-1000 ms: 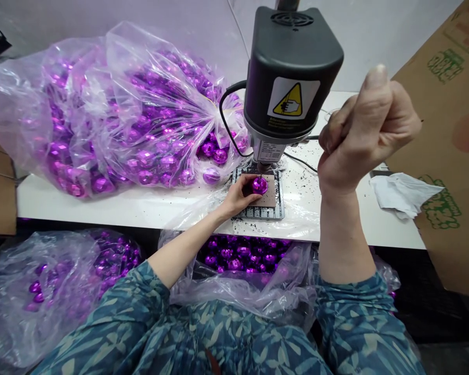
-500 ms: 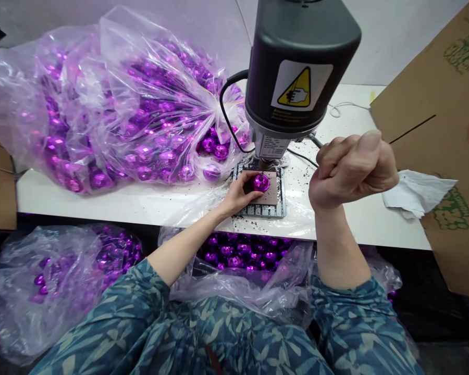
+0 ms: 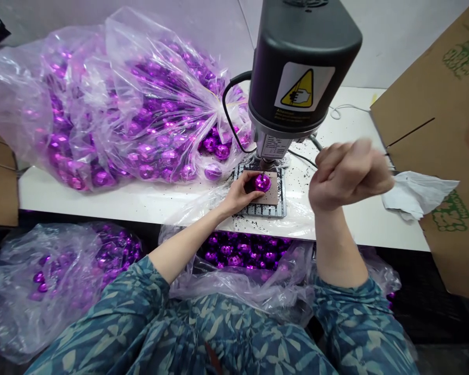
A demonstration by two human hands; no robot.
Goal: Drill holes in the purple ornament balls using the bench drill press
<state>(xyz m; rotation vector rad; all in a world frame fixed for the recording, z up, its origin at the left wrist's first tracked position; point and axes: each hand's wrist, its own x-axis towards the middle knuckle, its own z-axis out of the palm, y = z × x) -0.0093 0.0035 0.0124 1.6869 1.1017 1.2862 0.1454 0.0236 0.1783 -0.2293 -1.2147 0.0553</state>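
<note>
My left hand (image 3: 238, 194) presses a shiny purple faceted ball (image 3: 262, 183) down onto a brown pad (image 3: 272, 195), which lies on a slotted metal jig plate (image 3: 263, 210). Directly above stands the black head of a bench drill (image 3: 300, 67) with a yellow warning label. My right hand (image 3: 347, 174) is raised in a blurred fist to the right of the drill. A thin dark wire (image 3: 410, 133) runs from that fist across the cardboard. The ball's underside is hidden by my fingers.
A big plastic bag of purple balls (image 3: 140, 104) fills the white table (image 3: 121, 200) at left. More bagged balls lie below its edge (image 3: 242, 255) (image 3: 62, 271). Black specks dot the table. Crumpled white tissue (image 3: 418, 195) and a cardboard sheet (image 3: 433, 104) stand at right.
My right fist has come down and left from its high position, and the view has shifted slightly. My left hand stays on the ball.
</note>
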